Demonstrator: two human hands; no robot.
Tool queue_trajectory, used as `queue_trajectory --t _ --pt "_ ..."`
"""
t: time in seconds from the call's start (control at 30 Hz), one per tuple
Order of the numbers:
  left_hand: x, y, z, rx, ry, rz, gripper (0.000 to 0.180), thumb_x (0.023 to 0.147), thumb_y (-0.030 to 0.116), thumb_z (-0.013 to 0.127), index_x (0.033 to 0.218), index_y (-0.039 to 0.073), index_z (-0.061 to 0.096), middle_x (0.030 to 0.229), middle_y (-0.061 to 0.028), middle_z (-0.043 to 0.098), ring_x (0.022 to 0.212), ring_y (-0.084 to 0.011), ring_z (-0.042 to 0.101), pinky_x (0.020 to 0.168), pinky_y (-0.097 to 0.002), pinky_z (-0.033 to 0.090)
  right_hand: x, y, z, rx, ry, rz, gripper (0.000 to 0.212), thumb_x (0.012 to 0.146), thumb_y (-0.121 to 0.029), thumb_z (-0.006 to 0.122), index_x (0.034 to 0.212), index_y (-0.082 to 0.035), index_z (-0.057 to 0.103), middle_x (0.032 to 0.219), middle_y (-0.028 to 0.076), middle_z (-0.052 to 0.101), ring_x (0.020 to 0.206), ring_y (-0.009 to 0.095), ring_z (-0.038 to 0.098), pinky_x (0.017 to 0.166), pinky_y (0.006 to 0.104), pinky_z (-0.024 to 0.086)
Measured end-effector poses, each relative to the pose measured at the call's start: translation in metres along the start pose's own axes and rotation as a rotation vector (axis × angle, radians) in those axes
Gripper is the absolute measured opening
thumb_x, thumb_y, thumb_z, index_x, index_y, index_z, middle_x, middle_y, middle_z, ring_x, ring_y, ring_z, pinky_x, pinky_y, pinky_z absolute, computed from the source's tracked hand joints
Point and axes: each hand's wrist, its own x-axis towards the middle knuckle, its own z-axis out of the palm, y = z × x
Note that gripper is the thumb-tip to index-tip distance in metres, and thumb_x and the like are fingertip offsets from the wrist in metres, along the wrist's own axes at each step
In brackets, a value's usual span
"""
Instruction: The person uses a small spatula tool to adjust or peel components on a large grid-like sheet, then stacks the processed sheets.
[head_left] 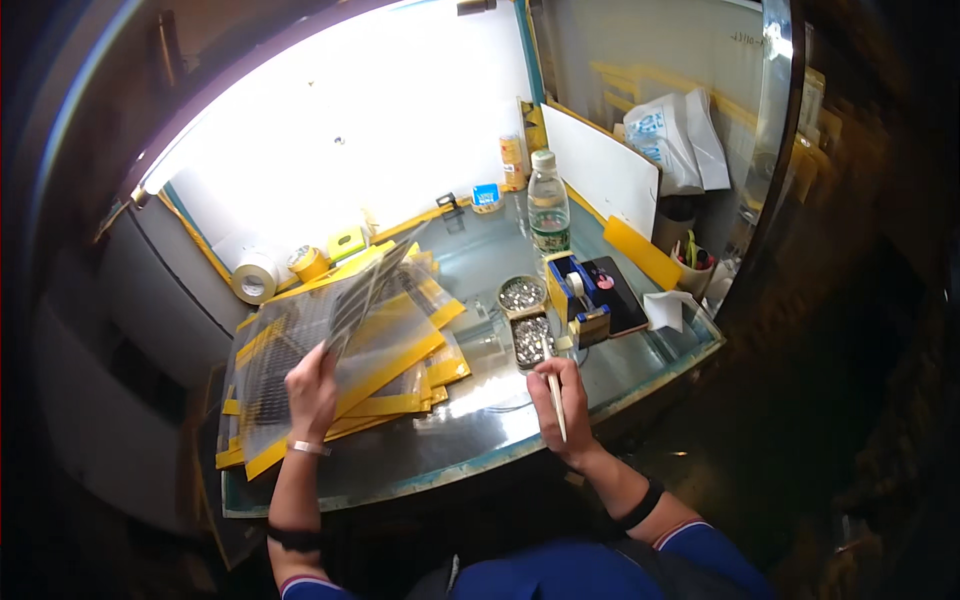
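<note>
My left hand [313, 395] is closed on the near edge of a thin grey see-through sheet [372, 292], which it holds tilted up above a pile of similar sheets. The pile's sheets have rows of dark marks and yellow taped borders [395, 375]. In my right hand [562, 412], pinched between thumb and fingers, is a slim pale stick [557, 408]. Its upper end reaches over a small rectangular tin [533, 343] of tiny shiny pieces; whether it touches them I cannot tell. Just beyond stands a round dish [521, 293] with more such pieces.
Right of the dishes are a blue tape dispenser [575, 295] and a dark phone [614, 295]. Behind them stands a plastic bottle [548, 205]. Tape rolls [255, 280] lie at the back left. A bright white panel [350, 130] backs the glass-topped table [470, 445]. A pen cup [692, 268] stands right.
</note>
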Motion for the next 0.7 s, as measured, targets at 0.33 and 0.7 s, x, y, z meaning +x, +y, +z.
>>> queue_trajectory --t 0.33,0.7 --pt "-0.155 0.015 -0.028 0.015 0.001 -0.028 0.022 0.084 -0.003 0.055 0.104 -0.003 0.066 0.097 -0.0205 0.068 0.093 -0.0334 0.067 0.082 -0.0361 0.053 0.017 0.012 -0.032 -0.567 -0.057 -0.242 0.024 0.091 -0.018 0.057 0.109 -0.003 0.057 0.087 0.015 0.051 0.085 0.031 0.051 0.078 0.041 0.04" --pt "-0.151 0.025 -0.019 0.039 0.09 0.032 0.036 0.077 -0.011 0.051 0.108 0.0 0.066 0.103 -0.0187 0.067 0.097 -0.032 0.066 0.086 -0.0388 0.053 -0.001 -0.027 -0.026 -0.425 -0.146 -0.167 0.048 0.076 -0.021 0.078 0.116 -0.005 0.057 0.113 0.015 0.051 0.102 0.028 0.053 0.086 0.0369 0.045"
